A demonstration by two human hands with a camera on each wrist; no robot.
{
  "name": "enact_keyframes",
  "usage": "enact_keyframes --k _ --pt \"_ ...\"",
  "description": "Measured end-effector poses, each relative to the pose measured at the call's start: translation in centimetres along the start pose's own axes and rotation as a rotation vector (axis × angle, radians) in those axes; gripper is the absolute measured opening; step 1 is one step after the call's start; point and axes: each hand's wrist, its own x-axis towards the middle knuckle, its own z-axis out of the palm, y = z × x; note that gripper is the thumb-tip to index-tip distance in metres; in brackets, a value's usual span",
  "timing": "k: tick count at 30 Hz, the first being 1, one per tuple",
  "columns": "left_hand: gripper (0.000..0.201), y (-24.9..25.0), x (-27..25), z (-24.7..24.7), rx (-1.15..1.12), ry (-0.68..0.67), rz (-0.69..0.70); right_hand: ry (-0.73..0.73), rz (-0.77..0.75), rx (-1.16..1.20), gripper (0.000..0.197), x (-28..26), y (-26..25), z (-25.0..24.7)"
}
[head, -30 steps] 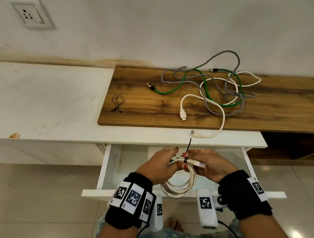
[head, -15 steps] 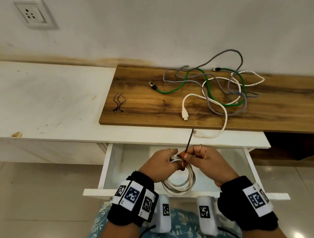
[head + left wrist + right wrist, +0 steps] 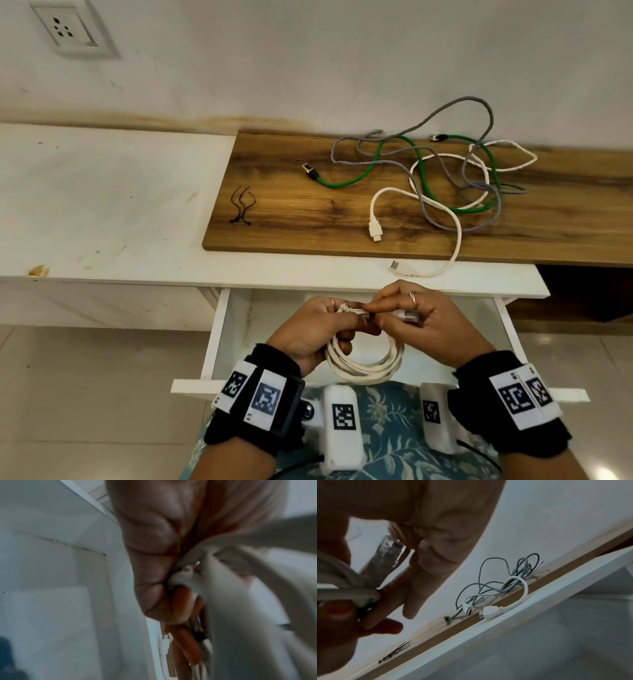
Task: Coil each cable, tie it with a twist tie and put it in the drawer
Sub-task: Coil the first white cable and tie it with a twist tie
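Observation:
Over the open white drawer (image 3: 219,329), both hands hold a coiled white cable (image 3: 363,368). My left hand (image 3: 337,320) grips the top of the coil, fingers curled round the strands (image 3: 240,601). My right hand (image 3: 390,308) pinches the bundle beside it, where a black twist tie (image 3: 199,637) wraps the strands. In the right wrist view a dark bit of tie (image 3: 363,610) sits between thumb and finger. The cable's clear plug (image 3: 409,314) sticks out under the right fingers. The rest of the tie is hidden in the head view.
A wooden board (image 3: 291,233) on the white counter carries a tangle of a green cable (image 3: 346,181), a grey cable (image 3: 455,106) and a white cable (image 3: 457,240). Spare black ties (image 3: 241,205) lie at the board's left end. A wall socket (image 3: 68,31) is at upper left.
The tie's black tail, which stuck up above the hands, no longer shows. My right hand has come down over the bundle, and the plug now shows under its fingers.

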Motion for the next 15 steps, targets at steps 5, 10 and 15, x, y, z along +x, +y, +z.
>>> enact_keyframes --k 5,10,15 --pt "0.017 -0.1 0.2 -0.2 -0.069 0.015 -0.026 0.009 -0.009 -0.03 0.022 0.2 0.1 0.3" --pt "0.007 -0.2 0.0 -0.4 0.068 0.009 0.041 -0.006 0.027 0.034 0.018 0.1 0.4 0.4" --pt "0.013 -0.4 0.4 -0.5 0.246 0.088 0.162 0.129 0.413 0.627 0.03 0.5 -0.7 1.2"
